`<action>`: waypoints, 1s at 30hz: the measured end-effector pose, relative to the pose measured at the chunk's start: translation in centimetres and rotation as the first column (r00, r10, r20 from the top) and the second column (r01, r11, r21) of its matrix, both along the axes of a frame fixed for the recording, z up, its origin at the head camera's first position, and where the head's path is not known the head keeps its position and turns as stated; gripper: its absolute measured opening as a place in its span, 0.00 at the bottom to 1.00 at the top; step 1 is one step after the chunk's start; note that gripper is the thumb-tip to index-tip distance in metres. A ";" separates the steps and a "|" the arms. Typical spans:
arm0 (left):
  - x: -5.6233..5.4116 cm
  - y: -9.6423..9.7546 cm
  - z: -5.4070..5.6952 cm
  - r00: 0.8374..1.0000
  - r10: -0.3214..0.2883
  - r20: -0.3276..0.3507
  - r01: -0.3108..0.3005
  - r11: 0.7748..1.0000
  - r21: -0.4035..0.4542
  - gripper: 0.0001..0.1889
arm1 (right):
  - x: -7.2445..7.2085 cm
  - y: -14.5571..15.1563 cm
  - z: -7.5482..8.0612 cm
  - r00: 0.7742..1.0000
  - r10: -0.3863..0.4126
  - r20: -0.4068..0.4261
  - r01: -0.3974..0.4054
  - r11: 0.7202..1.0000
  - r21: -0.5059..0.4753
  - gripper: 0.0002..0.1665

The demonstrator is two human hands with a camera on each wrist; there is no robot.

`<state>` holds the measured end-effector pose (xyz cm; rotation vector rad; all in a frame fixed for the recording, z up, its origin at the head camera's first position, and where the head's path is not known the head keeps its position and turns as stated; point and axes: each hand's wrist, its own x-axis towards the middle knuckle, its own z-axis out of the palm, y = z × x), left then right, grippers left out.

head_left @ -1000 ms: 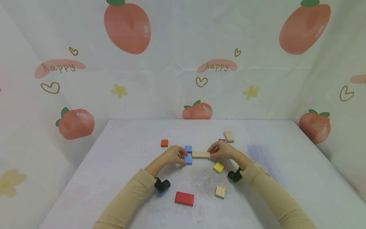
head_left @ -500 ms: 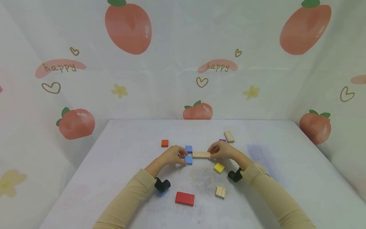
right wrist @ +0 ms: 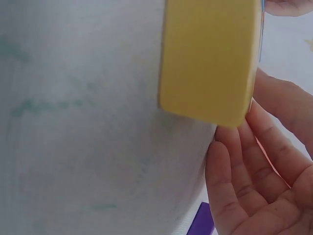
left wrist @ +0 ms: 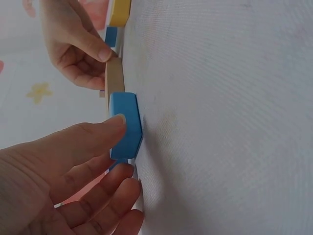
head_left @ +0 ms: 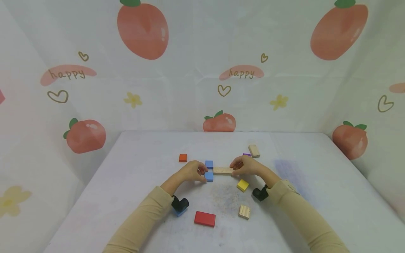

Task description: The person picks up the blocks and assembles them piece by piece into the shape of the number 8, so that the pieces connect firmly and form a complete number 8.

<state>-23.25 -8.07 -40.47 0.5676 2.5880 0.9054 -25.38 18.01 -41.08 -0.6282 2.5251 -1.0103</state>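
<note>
The long wooden block lies flat on the surface, its left end just beside the gap between the near blue block and the far blue block, touching or not I cannot tell; the grip of the right hand pinches its other end, thumb on the near side, while the grip of the left hand pinches the near blue block between thumb and finger; all three look like light, stiff wood, unlikely to break, the painted faces perhaps slicker than the bare one, so a soft hold low on opposite sides should do, the long wooden block best taken near that right end, since a hard push could slide pieces this light out of line
</note>
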 end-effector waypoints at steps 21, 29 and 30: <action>0.1 -0.1 0.0 1.000 0.010 0.006 -0.010 1.000 0.002 0.17 | 0.1 1.2 0.7 0.999 -0.025 0.021 0.025 0.999 0.043 0.16; 0.2 -0.1 0.0 1.000 0.015 0.008 -0.016 1.000 0.007 0.16 | 0.4 3.2 1.2 0.997 -0.036 -0.063 0.037 0.999 0.008 0.17; 0.2 -0.1 0.0 1.000 0.018 0.009 -0.018 1.000 0.007 0.16 | 0.5 3.4 1.3 0.996 -0.035 -0.076 0.035 0.999 0.005 0.18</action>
